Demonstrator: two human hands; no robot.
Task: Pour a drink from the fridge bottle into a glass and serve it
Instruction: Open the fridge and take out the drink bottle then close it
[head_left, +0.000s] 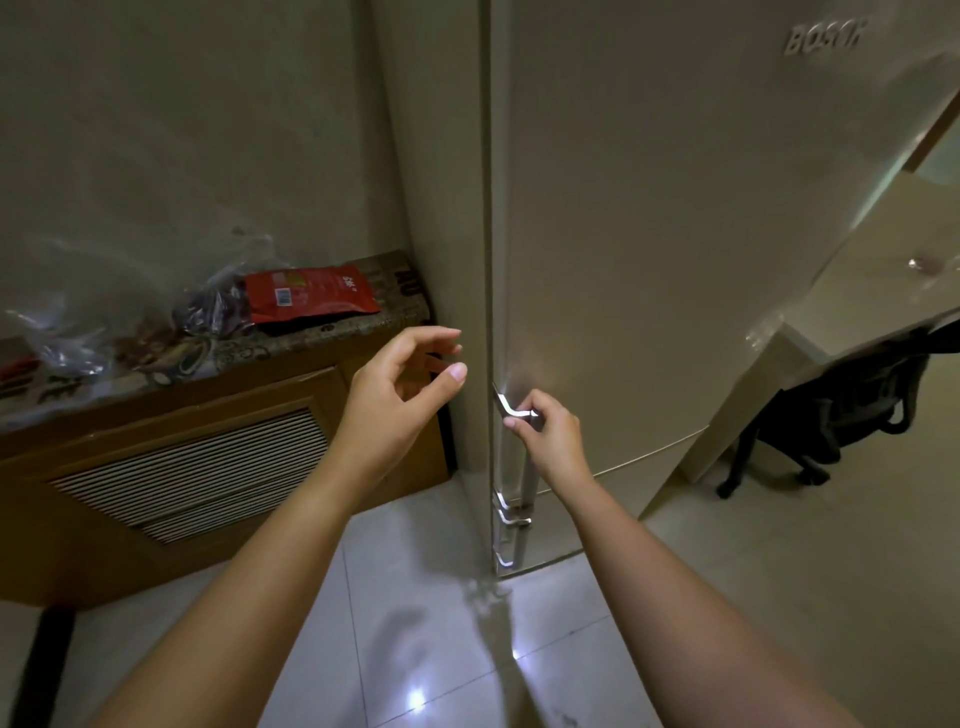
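Observation:
A tall beige fridge (675, 234) fills the middle and right of the view, its doors closed. My right hand (550, 436) is wrapped around the chrome handle (511, 408) at the upper door's left edge. A second chrome handle (511, 535) sits just below on the lower door. My left hand (405, 395) hovers to the left of the fridge's side, fingers curled apart, holding nothing. No bottle or glass is in sight.
A low wooden cabinet (208, 467) with a slatted front stands left of the fridge, bearing a red packet (311, 296) and clear plastic bags (57, 332). A black office chair (841, 415) is at the right under a pale table (883, 275). The floor has glossy white tiles.

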